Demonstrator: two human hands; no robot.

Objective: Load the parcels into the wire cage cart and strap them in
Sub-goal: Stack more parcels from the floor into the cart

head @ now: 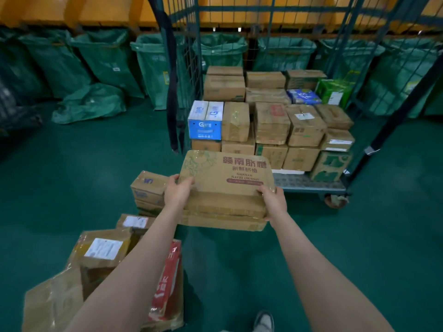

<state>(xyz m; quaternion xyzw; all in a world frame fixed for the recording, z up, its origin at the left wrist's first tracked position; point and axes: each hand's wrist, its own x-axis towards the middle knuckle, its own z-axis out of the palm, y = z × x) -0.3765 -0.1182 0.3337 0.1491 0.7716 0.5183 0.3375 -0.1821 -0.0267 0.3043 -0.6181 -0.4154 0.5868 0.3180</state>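
One flat, tape-glossed cardboard carton

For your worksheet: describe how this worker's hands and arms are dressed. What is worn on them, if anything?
The left hand and right hand are bare: no gloves, rings or watch show. The left forearm and right forearm are bare too, no sleeve in view down to the picture's edge.

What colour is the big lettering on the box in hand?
Dark red lettering on the brown cardboard box; best seen in the head view.
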